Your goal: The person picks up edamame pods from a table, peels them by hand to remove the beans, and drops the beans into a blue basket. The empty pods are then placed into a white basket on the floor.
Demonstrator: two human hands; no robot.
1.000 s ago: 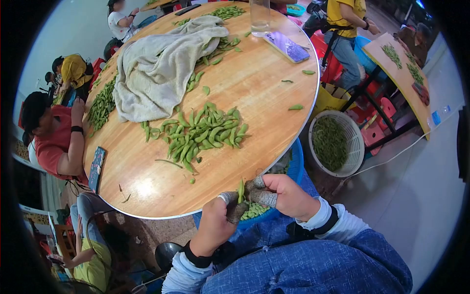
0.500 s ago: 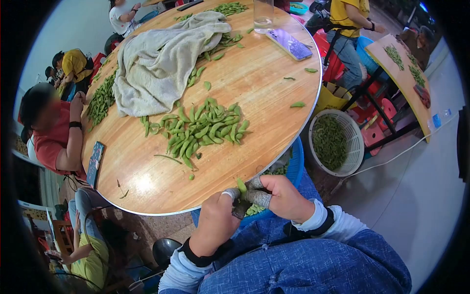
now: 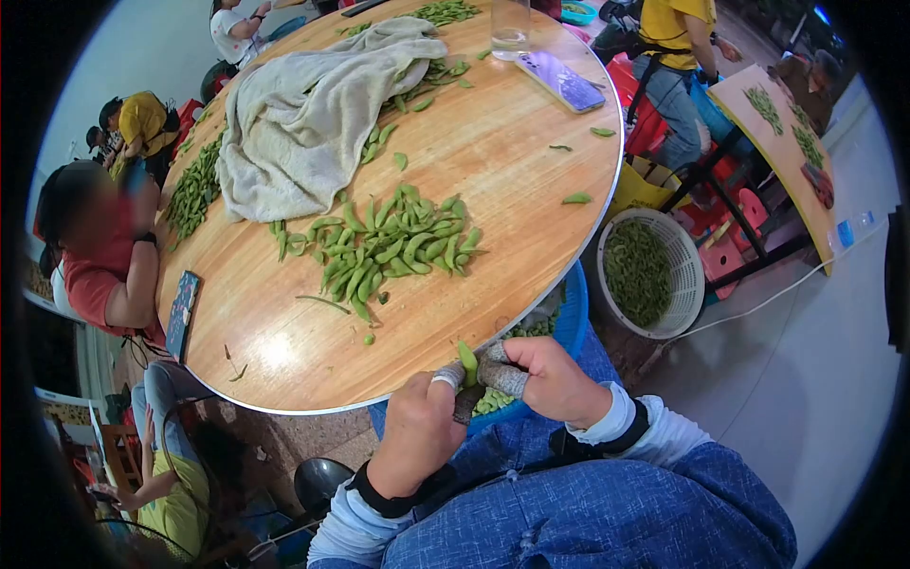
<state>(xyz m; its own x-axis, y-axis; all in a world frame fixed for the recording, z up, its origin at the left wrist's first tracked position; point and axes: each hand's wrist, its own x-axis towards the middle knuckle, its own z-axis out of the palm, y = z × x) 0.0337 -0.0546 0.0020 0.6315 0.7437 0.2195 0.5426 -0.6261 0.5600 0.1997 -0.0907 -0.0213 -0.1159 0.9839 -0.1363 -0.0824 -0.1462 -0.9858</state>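
Between my hands, above the near edge of the table, a green edamame pod (image 3: 467, 363) stands upright. My left hand (image 3: 413, 427) is closed on its lower part, with grey covers on the thumb and a finger. From the other side my right hand (image 3: 559, 384) is closed too, its grey-covered fingertips pressed against the pod; how firmly it grips is hidden. Under both hands, a blue basket (image 3: 574, 318) on my lap holds shelled green beans (image 3: 491, 402). A heap of edamame pods (image 3: 389, 247) lies on the round wooden table (image 3: 512, 218) in front of me.
A pale towel (image 3: 294, 133) covers more pods. A purple phone (image 3: 561, 82), a glass (image 3: 510, 33) and a dark patterned phone (image 3: 183, 316) rest on the table. To the right stands a white basket of pods (image 3: 695, 275). Several other people sit or stand around.
My hands stay nearly in place, with the fingertips shifting slightly around the pod. At the left, the person in red has moved a hand near the face.
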